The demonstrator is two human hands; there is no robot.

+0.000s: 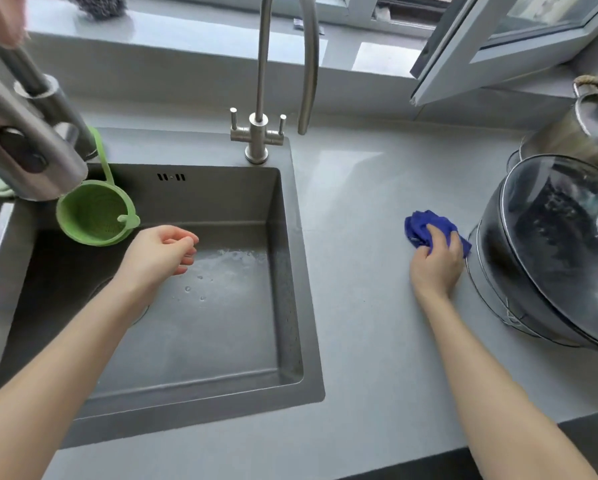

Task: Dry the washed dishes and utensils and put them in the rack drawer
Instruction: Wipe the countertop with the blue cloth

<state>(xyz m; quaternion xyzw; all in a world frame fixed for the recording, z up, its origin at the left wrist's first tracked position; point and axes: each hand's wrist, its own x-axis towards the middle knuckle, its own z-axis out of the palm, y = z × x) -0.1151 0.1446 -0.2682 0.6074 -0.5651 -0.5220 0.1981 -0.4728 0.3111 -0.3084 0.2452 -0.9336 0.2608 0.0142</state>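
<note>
Scanning from the biggest surface down, I see the grey tabletop (360, 306) run from the near edge to the far window sill. The dark sink (214, 199) is set into its left part, with a film of water and a few drops on its floor. At the right a lidded pot (540, 258) stands on the tabletop, its glass lid speckled with what looks like moisture. A green strainer (95, 213) hangs at the sink's far left corner.

My right hand (436, 263) grips a bunched blue cloth (420, 228) and presses it on the tabletop just left of the pot. My left hand (159, 254) hovers over the sink, fingers loosely curled, holding nothing.

No plate, utensil or rack drawer is in view, so I judge the pot the likeliest piece to dry. The cloth could soak up tabletop water and only smear the lid. A push from the right hand could shift the pot, and a wet glass lid may slip from a one-handed lift.
</note>
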